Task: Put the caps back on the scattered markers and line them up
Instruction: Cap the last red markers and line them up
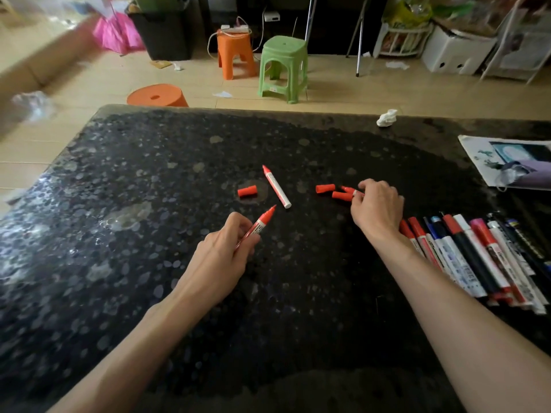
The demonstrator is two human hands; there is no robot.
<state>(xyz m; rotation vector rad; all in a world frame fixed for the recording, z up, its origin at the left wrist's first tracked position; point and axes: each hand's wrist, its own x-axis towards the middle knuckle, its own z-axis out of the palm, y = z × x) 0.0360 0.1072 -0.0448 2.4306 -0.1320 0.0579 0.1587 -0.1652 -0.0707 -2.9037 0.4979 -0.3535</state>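
**Three red markers left to cap, the row already long**

The left hand (220,254) has its fingers curled round a red marker (258,226), bare tip pointing up and away, no cap on it. Just beyond that tip a loose marker (276,186) lies flat on the table, uncapped too, its nose towards the far edge. Off to its left sits a lone cap (247,191), touching nothing.

Across to the right hand (377,207): its fingers are closed on a third marker (350,190), with only the red nose poking out of the grip. There are two caps here. The far cap (325,188) lies a little apart, and the near cap (342,195) is right at the fingertips. Whether it is pinched or merely touched, I cannot tell.

So where does the job stand? Behind the right wrist is the lined-up row (477,257): red, black and blue caps on, barrels side by side towards the right of the table. That looks like the bulk of the job done. What remains is three open markers and three loose caps, so the numbers match. Each needs capping and a place in the row.

Further out on the black speckled table (149,204) are a crumpled tissue (387,117) at the far edge and a printed sheet (512,162) on the right. On the floor beyond stand a green stool (283,67) and an orange stool (235,53).
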